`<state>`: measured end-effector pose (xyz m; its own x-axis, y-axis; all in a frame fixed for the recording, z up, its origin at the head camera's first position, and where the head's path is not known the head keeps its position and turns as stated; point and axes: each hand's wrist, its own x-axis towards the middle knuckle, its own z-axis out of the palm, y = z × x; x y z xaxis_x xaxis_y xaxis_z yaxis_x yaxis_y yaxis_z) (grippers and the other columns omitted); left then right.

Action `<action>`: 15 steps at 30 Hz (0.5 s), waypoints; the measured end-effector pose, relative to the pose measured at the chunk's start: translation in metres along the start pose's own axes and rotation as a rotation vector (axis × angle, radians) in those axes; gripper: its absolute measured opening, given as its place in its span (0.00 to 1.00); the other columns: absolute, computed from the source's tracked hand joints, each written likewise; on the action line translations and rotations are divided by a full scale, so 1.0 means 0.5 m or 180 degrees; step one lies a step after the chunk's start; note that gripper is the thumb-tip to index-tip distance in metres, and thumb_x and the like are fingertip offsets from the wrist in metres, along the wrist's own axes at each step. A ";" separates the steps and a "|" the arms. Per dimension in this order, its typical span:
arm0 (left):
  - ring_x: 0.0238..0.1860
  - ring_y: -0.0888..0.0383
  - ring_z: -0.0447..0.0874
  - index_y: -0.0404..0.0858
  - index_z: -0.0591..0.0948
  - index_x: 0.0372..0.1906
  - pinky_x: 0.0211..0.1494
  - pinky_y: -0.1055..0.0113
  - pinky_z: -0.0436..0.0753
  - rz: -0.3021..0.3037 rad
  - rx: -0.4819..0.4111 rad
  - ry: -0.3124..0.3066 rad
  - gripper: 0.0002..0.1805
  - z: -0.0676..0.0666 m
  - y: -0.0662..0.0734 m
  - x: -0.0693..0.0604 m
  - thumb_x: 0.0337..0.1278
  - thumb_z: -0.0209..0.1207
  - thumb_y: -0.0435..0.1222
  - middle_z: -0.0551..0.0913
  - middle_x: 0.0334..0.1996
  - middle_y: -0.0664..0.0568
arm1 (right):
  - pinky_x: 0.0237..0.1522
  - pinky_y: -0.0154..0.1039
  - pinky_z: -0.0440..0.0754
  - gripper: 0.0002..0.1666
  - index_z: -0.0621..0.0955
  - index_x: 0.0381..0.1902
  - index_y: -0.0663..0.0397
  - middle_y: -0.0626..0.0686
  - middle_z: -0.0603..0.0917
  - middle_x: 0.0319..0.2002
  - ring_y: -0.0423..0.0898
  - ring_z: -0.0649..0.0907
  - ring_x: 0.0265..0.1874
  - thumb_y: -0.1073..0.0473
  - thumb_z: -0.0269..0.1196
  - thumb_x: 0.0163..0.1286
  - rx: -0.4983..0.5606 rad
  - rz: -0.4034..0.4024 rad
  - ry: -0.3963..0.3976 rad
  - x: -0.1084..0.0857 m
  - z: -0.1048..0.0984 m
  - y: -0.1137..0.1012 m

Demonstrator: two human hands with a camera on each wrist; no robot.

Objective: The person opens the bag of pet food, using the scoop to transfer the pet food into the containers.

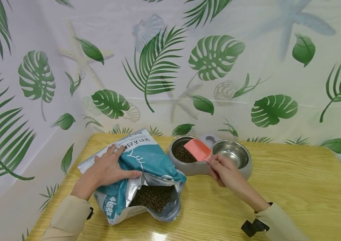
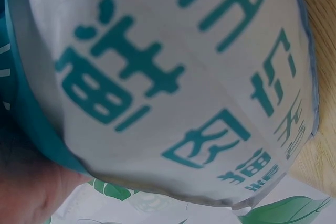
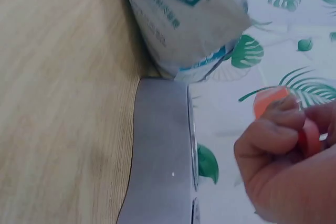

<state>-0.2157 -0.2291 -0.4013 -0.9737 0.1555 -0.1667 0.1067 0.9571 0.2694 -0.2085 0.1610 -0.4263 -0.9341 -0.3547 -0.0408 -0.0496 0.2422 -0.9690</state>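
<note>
My left hand (image 1: 108, 169) rests with spread fingers on a teal and white pet food bag (image 1: 150, 159), its thumb near the mouth. The bag lies on its side, mouth facing me, with brown kibble (image 1: 155, 197) inside. In the left wrist view, white bag film (image 2: 157, 124) with teal lettering fills most of the picture. My right hand (image 1: 226, 170) grips the handle of a pink scoop (image 1: 198, 150). The scoop is over the left bowl of a grey double feeder (image 1: 189, 170), where kibble (image 1: 182, 154) lies. From the right wrist, curled fingers (image 3: 268, 140) show around the scoop.
The feeder's right steel bowl (image 1: 233, 152) shows bare metal. Everything stands on a wood-grain table (image 1: 293, 187). Behind it hangs a leaf-patterned cloth (image 1: 164, 113), close to the feeder's back. The bag sits just left of the feeder.
</note>
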 end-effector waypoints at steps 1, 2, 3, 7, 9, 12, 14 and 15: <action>0.79 0.27 0.52 0.33 0.52 0.82 0.68 0.17 0.53 -0.0003 -0.0003 0.0000 0.71 0.000 0.000 0.000 0.45 0.57 0.79 0.50 0.79 0.26 | 0.14 0.35 0.58 0.19 0.70 0.43 0.65 0.47 0.69 0.19 0.38 0.60 0.12 0.53 0.45 0.86 0.0102 -0.0088 -0.0123 -0.009 0.001 -0.002; 0.79 0.27 0.52 0.33 0.52 0.82 0.68 0.17 0.53 -0.0004 -0.0004 0.0000 0.71 0.000 0.000 0.000 0.45 0.56 0.79 0.50 0.79 0.25 | 0.13 0.35 0.56 0.18 0.70 0.42 0.64 0.47 0.68 0.18 0.39 0.59 0.12 0.53 0.45 0.86 0.0197 -0.0193 -0.0254 -0.018 0.002 -0.004; 0.79 0.27 0.52 0.33 0.52 0.82 0.68 0.17 0.53 -0.0008 -0.0005 -0.0003 0.71 0.000 0.000 0.001 0.45 0.57 0.79 0.50 0.79 0.25 | 0.13 0.36 0.56 0.18 0.71 0.40 0.63 0.47 0.66 0.18 0.39 0.58 0.12 0.54 0.45 0.86 0.0272 -0.0276 -0.0366 -0.027 0.004 -0.005; 0.79 0.27 0.52 0.33 0.52 0.82 0.68 0.18 0.54 -0.0016 0.0001 -0.0006 0.71 0.001 0.000 0.001 0.45 0.57 0.79 0.50 0.79 0.25 | 0.12 0.37 0.53 0.20 0.70 0.34 0.63 0.51 0.60 0.15 0.43 0.56 0.11 0.55 0.45 0.86 0.0501 -0.0393 -0.0743 -0.054 0.015 -0.011; 0.79 0.27 0.52 0.33 0.52 0.82 0.68 0.18 0.54 -0.0016 0.0002 -0.0005 0.71 0.001 0.000 0.001 0.45 0.57 0.80 0.50 0.79 0.25 | 0.12 0.35 0.53 0.22 0.67 0.31 0.65 0.53 0.58 0.14 0.43 0.55 0.11 0.56 0.44 0.85 0.0568 -0.0352 -0.0868 -0.065 0.024 -0.011; 0.79 0.27 0.52 0.33 0.52 0.82 0.68 0.18 0.54 -0.0014 0.0009 0.0000 0.71 0.001 0.001 0.001 0.45 0.57 0.79 0.50 0.79 0.25 | 0.12 0.32 0.54 0.25 0.63 0.29 0.69 0.50 0.58 0.14 0.42 0.55 0.10 0.55 0.44 0.85 0.0646 -0.0161 -0.1092 -0.080 0.038 -0.011; 0.79 0.27 0.52 0.32 0.52 0.82 0.68 0.18 0.54 -0.0015 0.0010 -0.0001 0.71 0.001 0.001 0.001 0.45 0.57 0.79 0.50 0.79 0.25 | 0.13 0.31 0.55 0.26 0.62 0.29 0.70 0.45 0.60 0.14 0.40 0.56 0.10 0.53 0.45 0.85 0.0688 0.0073 -0.1207 -0.087 0.047 -0.010; 0.79 0.27 0.52 0.32 0.52 0.82 0.68 0.18 0.54 -0.0014 0.0015 0.0000 0.71 0.000 0.001 0.001 0.45 0.57 0.79 0.50 0.79 0.25 | 0.13 0.31 0.55 0.27 0.62 0.30 0.70 0.44 0.62 0.14 0.39 0.56 0.10 0.52 0.45 0.85 0.0702 0.0201 -0.1275 -0.090 0.052 -0.009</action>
<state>-0.2160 -0.2285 -0.4013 -0.9741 0.1513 -0.1680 0.1033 0.9589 0.2642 -0.1570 0.1525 -0.4263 -0.7204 -0.6770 -0.1504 0.1199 0.0919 -0.9885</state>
